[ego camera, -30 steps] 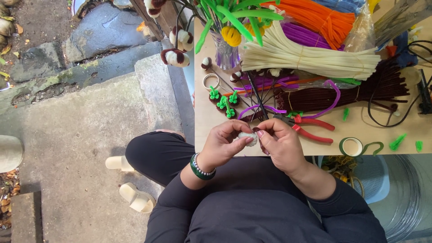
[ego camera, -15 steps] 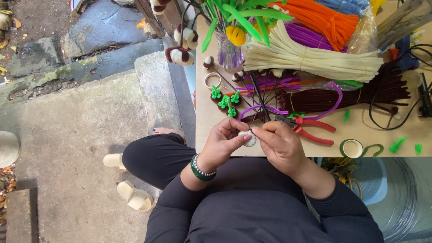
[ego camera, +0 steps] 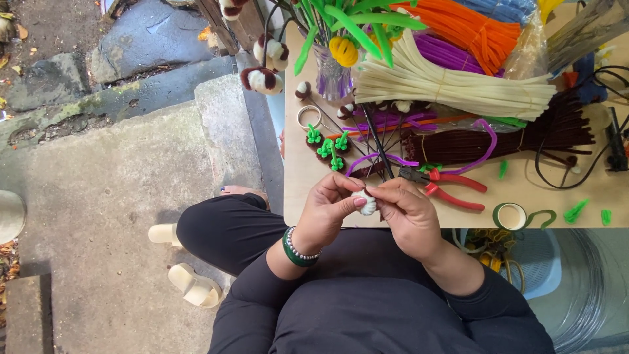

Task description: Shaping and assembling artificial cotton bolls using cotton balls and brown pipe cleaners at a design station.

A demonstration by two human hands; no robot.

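Note:
A small white fuzzy coil of pipe cleaner [ego camera: 365, 203] is pinched between both my hands just above the near edge of the wooden table [ego camera: 563, 196]. My left hand [ego camera: 331, 211], with a green bangle and a bead bracelet on its wrist, grips the coil from the left. Fingertips of my right hand [ego camera: 407, 213] press on it from the right. Just beyond my hands lie red-handled pliers [ego camera: 449, 187], a purple pipe cleaner [ego camera: 380, 157] and several thin dark wire stems [ego camera: 380, 145].
Bundles of cream [ego camera: 458, 85], orange [ego camera: 472, 29], purple and dark brown [ego camera: 498, 141] pipe cleaners cover the table. Small green pieces [ego camera: 327, 147], a green tape roll [ego camera: 512, 216], a vase of green leaves [ego camera: 335, 72] stand there. Cream sandals [ego camera: 190, 285] rest on concrete floor.
My hands have stayed together at the table edge, fingers working slightly on the white coil. The view has shifted a little to the left.

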